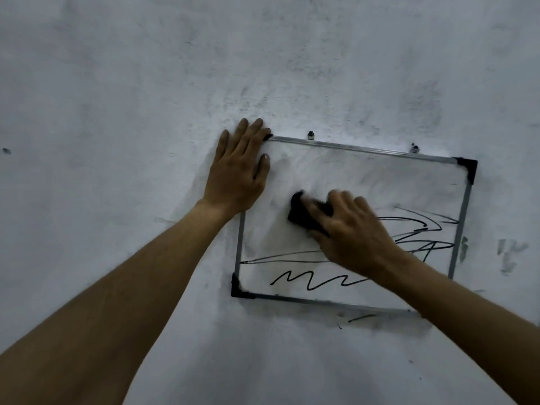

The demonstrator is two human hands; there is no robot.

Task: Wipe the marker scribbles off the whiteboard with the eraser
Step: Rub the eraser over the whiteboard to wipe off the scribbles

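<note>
A small whiteboard (365,176) with a thin metal frame and black plastic corners hangs slightly tilted on a smudged white wall (117,83). Its upper half is wiped to a grey haze. Black marker scribbles (309,280) remain across the lower half: a wavy line, long strokes and zigzags at right. The left hand (238,171) lies flat, fingers spread, over the board's top-left corner. The right hand (355,229), motion-blurred, has its grip clamped on a black eraser (301,213) pressed against the board's middle.

I log one wall (117,83): whitish, rough plaster, grey smudges throughout, two small screws (310,134) set in, dim light.
</note>
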